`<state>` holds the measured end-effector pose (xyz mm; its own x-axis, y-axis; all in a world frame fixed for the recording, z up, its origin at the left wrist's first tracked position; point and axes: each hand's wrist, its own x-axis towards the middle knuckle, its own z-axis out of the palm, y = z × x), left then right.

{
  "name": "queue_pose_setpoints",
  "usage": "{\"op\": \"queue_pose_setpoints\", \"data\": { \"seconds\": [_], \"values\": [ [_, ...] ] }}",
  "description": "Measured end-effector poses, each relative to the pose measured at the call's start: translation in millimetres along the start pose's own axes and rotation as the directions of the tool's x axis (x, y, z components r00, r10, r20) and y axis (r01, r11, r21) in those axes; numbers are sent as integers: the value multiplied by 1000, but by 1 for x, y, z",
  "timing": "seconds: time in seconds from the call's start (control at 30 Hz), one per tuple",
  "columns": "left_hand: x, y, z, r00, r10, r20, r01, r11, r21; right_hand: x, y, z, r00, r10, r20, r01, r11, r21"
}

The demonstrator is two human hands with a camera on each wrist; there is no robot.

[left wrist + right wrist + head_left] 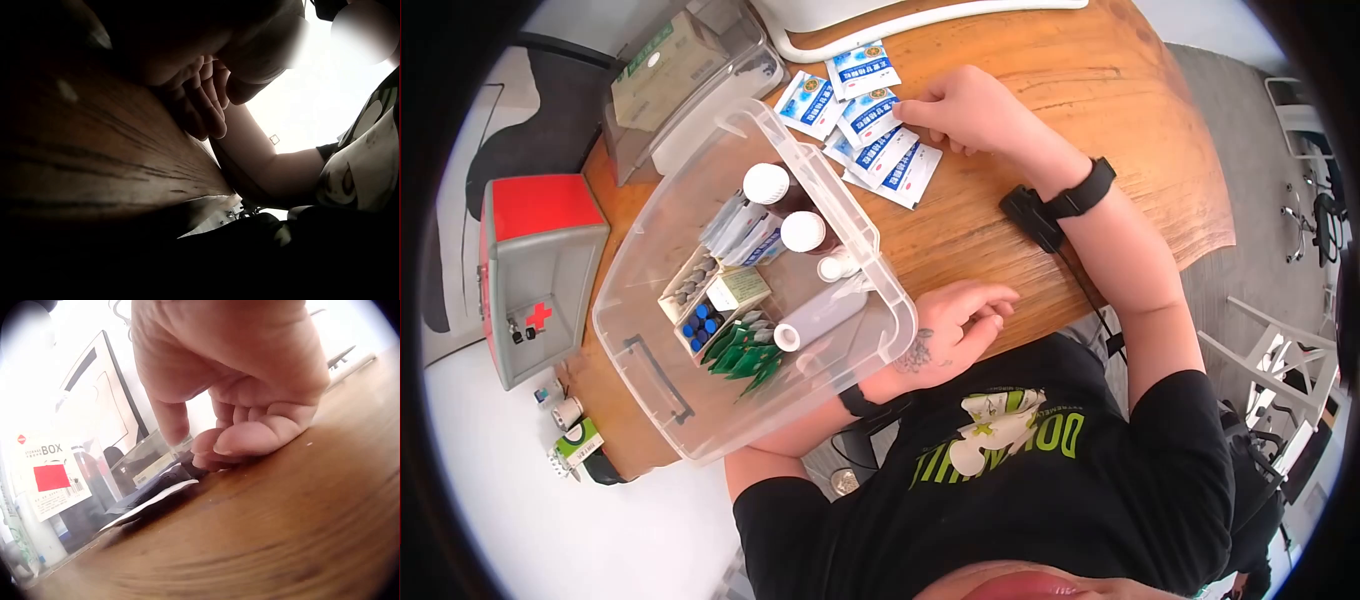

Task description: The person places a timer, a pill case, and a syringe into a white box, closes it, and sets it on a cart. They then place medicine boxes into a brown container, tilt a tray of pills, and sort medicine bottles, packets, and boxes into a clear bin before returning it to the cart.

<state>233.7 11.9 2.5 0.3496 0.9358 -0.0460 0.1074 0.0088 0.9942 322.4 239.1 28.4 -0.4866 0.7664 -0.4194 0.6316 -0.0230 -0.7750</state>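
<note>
Several blue-and-white medicine sachets (862,68) lie overlapping on the wooden table beyond the clear bin. My right hand (970,108) is over the right side of this pile, its thumb and fingertips pinching the edge of one sachet (868,118). In the right wrist view the curled fingers (250,437) sit low over the wood, right at the end of a sachet (150,495). My left hand (952,335) holds nothing; it rests by the near table edge beside the bin, its fingers loosely curled.
The clear plastic bin (745,440) holds white-capped bottles (804,232), a white tube (820,315), green sachets (743,352), small boxes and blue-capped vials (700,326). A red-and-grey first-aid box (545,275) stands at left. Another clear container (640,155) is at the back.
</note>
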Motion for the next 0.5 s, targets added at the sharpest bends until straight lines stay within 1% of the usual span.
{"op": "queue_pose_setpoints", "data": {
  "seconds": [0.03,0.13,0.23,0.33,0.43,0.5],
  "values": [
    [0,0,0,1000,8,-2,-8,1000,4,2,-4,-1,1000,20,14,-20,1000,12],
    [0,0,1,1000,8,-1,-8,1000,0,9,3,7,994,-105,-38,107,991,81],
    [-1,-1,1,1000,-2,-2,2,1000,-1,3,8,-1,997,-75,14,68,961,270],
    [-2,0,0,1000,-8,-8,8,1000,-2,-22,28,-22,996,-87,6,79,924,375],
    [-1,0,1,1000,15,-9,-15,1000,13,-54,45,-50,965,-234,-116,254,946,202],
    [0,-1,2,1000,6,-13,-6,1000,-12,-59,59,-59,899,-363,-244,402,907,130]
  ]
}}
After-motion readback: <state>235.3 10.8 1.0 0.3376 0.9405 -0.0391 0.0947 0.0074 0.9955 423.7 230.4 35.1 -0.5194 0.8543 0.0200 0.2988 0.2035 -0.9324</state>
